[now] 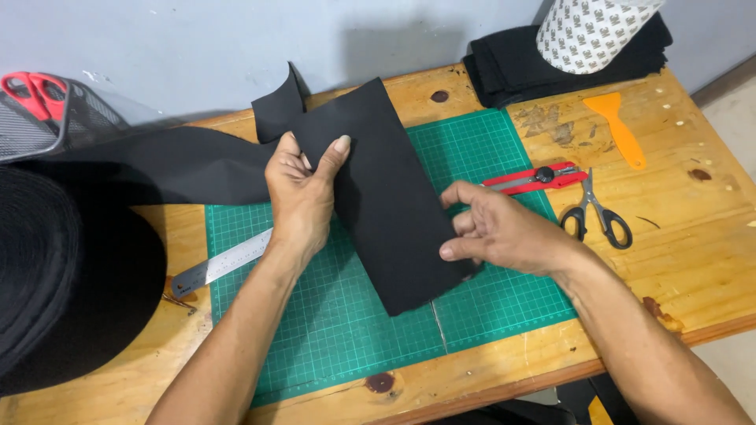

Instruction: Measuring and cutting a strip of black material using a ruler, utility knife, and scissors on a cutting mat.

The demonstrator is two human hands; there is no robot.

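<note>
Large black roll (pixel 55 267): far left, on the wooden table (pixel 693 260). Steel ruler (pixel 224 264): partly on the green cutting mat (pixel 331 315). Left hand (pixel 302 197): fingers closed around the upper left edge of the black fabric strip (pixel 394 205), thumb on top. Strip: slants across the mat, between both hands. Right hand (pixel 496 232): fingertips pinching the strip's lower right edge. Red utility knife (pixel 535 178), scissors (pixel 596 212), orange scraper (pixel 618 126): right of the hands.
</note>
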